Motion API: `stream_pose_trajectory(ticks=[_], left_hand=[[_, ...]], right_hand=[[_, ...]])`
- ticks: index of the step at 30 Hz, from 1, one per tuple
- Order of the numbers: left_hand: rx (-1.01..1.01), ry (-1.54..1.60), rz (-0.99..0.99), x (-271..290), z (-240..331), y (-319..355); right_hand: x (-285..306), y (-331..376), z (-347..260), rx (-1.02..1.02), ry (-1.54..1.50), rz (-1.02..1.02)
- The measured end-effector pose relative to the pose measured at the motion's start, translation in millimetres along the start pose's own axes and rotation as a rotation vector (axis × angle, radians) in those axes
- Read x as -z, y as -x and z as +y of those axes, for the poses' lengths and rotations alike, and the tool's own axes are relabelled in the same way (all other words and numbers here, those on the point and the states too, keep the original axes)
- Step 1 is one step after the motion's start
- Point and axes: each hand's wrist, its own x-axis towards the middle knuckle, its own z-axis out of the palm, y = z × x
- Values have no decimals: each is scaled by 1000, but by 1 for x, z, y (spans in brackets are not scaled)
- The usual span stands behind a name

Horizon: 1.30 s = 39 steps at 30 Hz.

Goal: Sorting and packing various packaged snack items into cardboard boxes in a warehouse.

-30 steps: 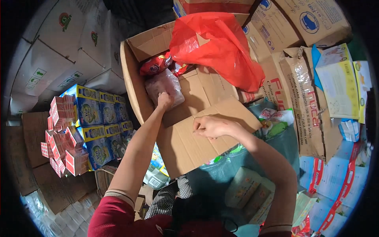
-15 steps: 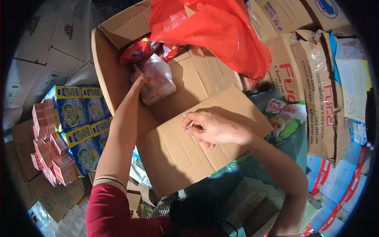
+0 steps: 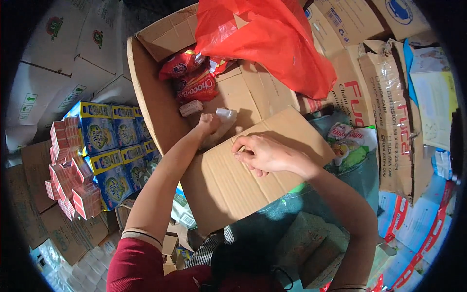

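Inside the open cardboard box, my left hand is closed on a clear plastic bag, low down near the flap. What the bag contains is hard to make out. Just left of that hand lies a small pale pink-white packet. Behind it are red snack packs against the box's far left side. My right hand rests over the cardboard flap, fingers curled with thumb and index together; whatever they pinch, if anything, is hidden.
A red plastic bag drapes over the box's far side. Blue-yellow packs and small pink-white boxes are stacked at left. On the right stand flattened cartons and a green-white package. Dark green sacking lies below the flap.
My left hand has drawn the clear bag nearer and to the right, uncovering the pale packet and more of the red packs. My right hand stays on the flap.
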Motion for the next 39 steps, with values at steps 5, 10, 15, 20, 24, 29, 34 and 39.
stream_pose_trajectory(ticks=[5,10,15,20,24,29,34,39], left_hand=[[-54,-145,-102,44,-50,23],[36,102,76,148,-6,40],[-119,501,324,223,-9,87],[-13,1005,382,276,19,114],[-72,1169,337,305,78,110],[-261,1530,65,303,86,101],[149,1225,250,216,-5,28],[448,297,83,53,-50,-7]], right_hand=[[-1,-3,-13,-11,-23,-12],[9,5,8,-22,-5,99],[10,-32,25,172,-197,484],[-4,-35,-3,308,-44,553],[-11,-48,-1,532,114,825],[22,-45,15,-27,-42,861],[30,-48,52,61,-875,1007],[20,-49,38,103,-1169,920]])
